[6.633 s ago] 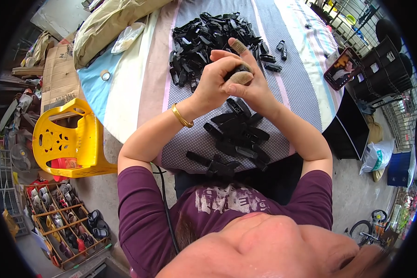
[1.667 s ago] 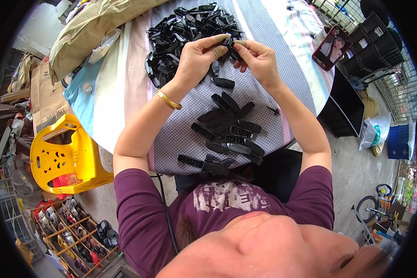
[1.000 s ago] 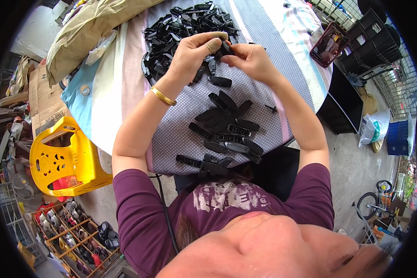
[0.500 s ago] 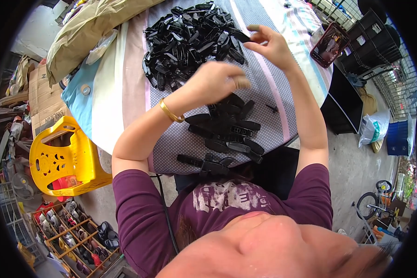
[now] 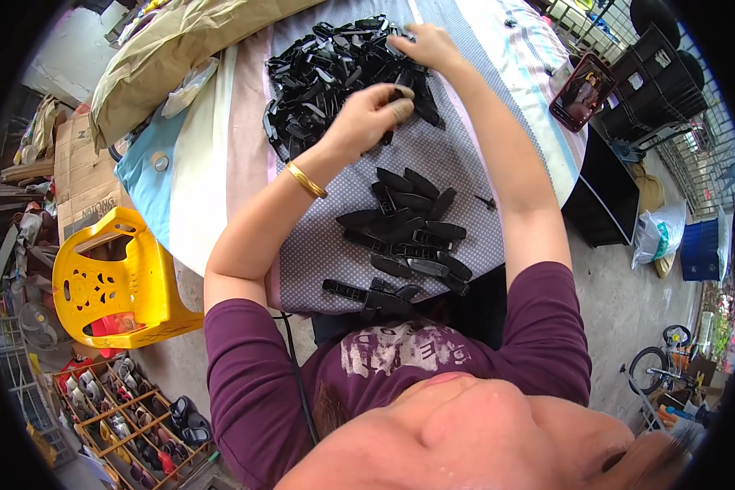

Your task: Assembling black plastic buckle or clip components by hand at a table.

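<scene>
A large heap of small black plastic parts (image 5: 318,77) lies on the far part of the table; their exact kind is too small to make out. My right hand (image 5: 429,47) reaches to the heap's far right edge, fingers stretched out and tips touching the parts. At the heap's near edge is my left hand (image 5: 371,118), its fingers curled together. A dark bit shows below those fingertips, but whether they grip it is unclear. Nearer to me lies a smaller group of longer black clip-like pieces (image 5: 408,220), spread loosely, beneath neither hand.
The round table wears a patterned cloth (image 5: 310,261). Brown paper (image 5: 131,90) covers its far left, near a roll of tape (image 5: 160,162). A propped phone (image 5: 582,92) stands at the right edge. A yellow plastic chair (image 5: 151,286) is at left, a shoe rack (image 5: 122,416) below it.
My right hand has moved left onto the heap's far right edge. My left hand has shifted away from me, off the smaller group, which now shows more fully.
</scene>
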`<action>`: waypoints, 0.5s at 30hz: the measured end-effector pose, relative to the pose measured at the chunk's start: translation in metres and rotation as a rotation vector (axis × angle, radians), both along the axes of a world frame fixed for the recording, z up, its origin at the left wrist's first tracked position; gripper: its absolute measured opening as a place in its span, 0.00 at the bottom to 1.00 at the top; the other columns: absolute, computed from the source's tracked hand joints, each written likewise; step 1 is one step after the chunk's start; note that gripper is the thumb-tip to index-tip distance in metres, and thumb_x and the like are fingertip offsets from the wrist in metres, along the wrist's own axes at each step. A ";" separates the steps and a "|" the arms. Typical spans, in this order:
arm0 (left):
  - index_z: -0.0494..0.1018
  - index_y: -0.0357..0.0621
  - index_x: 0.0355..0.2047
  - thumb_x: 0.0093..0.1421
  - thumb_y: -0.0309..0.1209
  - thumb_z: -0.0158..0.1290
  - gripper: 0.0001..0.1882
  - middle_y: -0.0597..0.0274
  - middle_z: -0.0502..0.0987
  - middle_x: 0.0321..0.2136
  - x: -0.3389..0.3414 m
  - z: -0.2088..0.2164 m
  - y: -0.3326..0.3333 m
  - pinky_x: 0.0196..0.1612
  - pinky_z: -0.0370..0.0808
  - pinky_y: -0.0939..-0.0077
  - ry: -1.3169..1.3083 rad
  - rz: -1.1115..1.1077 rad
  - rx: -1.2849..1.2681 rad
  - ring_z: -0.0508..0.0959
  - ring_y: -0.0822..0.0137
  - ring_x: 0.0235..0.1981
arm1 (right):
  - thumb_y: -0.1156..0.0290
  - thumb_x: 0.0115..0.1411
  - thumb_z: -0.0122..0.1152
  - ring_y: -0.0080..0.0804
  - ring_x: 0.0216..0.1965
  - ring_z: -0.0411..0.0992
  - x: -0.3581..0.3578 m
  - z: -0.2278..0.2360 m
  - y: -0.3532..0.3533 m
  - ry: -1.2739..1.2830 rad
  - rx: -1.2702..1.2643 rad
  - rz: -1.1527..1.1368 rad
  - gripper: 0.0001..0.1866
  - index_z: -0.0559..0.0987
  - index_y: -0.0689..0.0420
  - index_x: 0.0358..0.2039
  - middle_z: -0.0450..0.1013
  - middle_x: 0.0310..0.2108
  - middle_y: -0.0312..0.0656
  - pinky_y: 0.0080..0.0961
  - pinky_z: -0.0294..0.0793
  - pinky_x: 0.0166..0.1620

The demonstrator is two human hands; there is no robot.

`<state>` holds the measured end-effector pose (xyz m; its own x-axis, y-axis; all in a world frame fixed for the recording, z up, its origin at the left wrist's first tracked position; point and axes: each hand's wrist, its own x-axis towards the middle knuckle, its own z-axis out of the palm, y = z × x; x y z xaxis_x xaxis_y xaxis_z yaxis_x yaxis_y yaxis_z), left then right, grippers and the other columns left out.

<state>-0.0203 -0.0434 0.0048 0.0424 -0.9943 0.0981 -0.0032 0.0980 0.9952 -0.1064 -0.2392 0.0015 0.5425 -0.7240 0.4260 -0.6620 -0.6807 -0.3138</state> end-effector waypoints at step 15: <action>0.69 0.34 0.45 0.48 0.28 0.60 0.23 0.58 0.76 0.29 0.005 0.001 0.004 0.35 0.73 0.79 -0.355 0.179 -0.117 0.74 0.72 0.28 | 0.60 0.48 0.62 0.32 0.28 0.73 -0.058 0.000 0.059 -0.065 0.079 0.156 0.15 0.78 0.56 0.34 0.74 0.24 0.41 0.25 0.71 0.33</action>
<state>-0.0151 -0.0397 0.0055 0.1571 -0.9554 0.2499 -0.3719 0.1772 0.9112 -0.1639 -0.1799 0.0016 0.6236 -0.6663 0.4089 -0.5271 -0.7446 -0.4096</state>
